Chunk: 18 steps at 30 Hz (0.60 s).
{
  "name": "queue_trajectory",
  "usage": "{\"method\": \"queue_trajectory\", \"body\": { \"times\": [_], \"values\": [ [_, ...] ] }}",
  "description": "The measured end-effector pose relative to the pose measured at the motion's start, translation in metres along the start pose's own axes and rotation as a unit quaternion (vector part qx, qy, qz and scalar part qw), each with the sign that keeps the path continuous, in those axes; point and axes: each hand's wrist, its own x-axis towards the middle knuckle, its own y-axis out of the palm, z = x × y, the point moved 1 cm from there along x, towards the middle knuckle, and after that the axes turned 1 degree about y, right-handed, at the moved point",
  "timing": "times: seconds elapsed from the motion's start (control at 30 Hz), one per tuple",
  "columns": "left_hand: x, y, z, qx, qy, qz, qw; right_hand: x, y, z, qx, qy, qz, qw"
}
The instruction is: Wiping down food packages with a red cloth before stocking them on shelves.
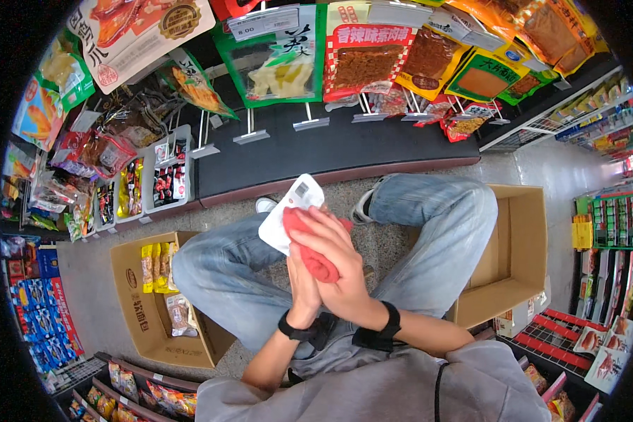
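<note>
In front of me a small white package (280,221) with a dark label is tilted between my hands, low over my legs. My left hand (301,292) is mostly behind it, closed on it from underneath, its fingers largely hidden. My right hand (334,257) presses a crumpled red cloth (316,267) onto the package, its fingers curved over the cloth. The package's lower part is hidden by the cloth and fingers.
A dark shelf ledge (274,162) with hanging snack bags (267,67) runs across ahead. Trays of packets (169,172) sit at left. An open carton (123,309) holding yellow packs is by my left leg; another carton (513,246) is by my right. Racks line both sides.
</note>
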Motion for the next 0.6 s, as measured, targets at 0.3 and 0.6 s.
{"method": "queue_trajectory", "body": {
  "times": [0.3,0.6],
  "values": [
    [-0.006,-0.005,-0.019,-0.141,-0.016,0.038,0.989,0.016,-0.005,-0.002,0.043,-0.055,0.046,0.997],
    [-0.002,0.002,-0.013,-0.084,-0.029,0.072,0.993,0.021,-0.015,-0.019,0.055,0.038,-0.044,0.997]
  ]
}}
